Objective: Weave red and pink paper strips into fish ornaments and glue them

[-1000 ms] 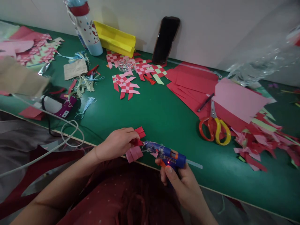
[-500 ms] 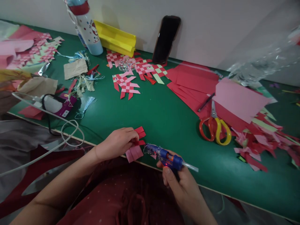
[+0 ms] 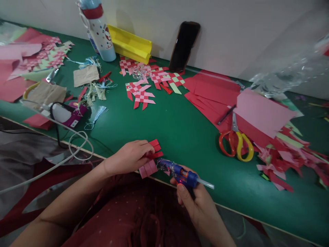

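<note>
My left hand [image 3: 133, 155] is closed, fingertips pinching cut paper over the table's near edge. Red paper strips [image 3: 154, 145] stick out beyond the fingers, and a pink slit paper piece [image 3: 149, 169] hangs below them. In my right hand [image 3: 196, 202] is a blue glue gun [image 3: 177, 169], its clear glue stick [image 3: 205, 183] poking out of the back and a small red light glowing. The gun's nozzle points left and is right beside the paper; whether it touches cannot be made out. Woven red-and-pink paper fish [image 3: 141, 95] lie farther back.
Scissors [image 3: 240, 145] with red and yellow handles lie at right, near red paper sheets [image 3: 213, 85] and paper scraps [image 3: 282, 161]. A bottle [image 3: 101, 37] and a phone [image 3: 184, 46] stand by the wall. Tassels [image 3: 96, 92] and a white cable [image 3: 84, 142] are at left.
The glue gun has shifted slightly left, its nozzle closer to the paper. More of the red strips shows past my left fingers. A blurred brownish shape at the left edge has gone from view.
</note>
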